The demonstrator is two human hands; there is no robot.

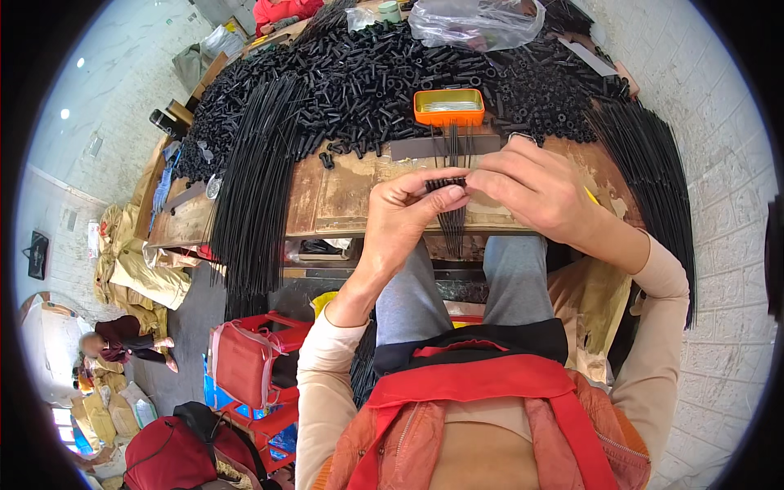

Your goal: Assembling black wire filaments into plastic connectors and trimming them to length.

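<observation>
Above my lap, at the table's near edge, my left hand (398, 211) closes its thumb and fingers round a row of small black ribbed pieces (445, 184). A bundle of thin black rods (452, 230) runs through this row, sticking out above and below my fingers. My right hand (532, 186) meets it from the right, its fingers curled and the tips pressed together at the row's end. Whatever those fingertips pinch is too small to make out.
A large heap of black bolt-like parts (367, 77) covers the back of the wooden table (327, 196). An orange tin (418, 118) holds thin silvery pieces. Long black rods lie at left (260, 163) and right (653, 155). Behind are a clear plastic bag (474, 23) and a person's red sleeve (282, 10).
</observation>
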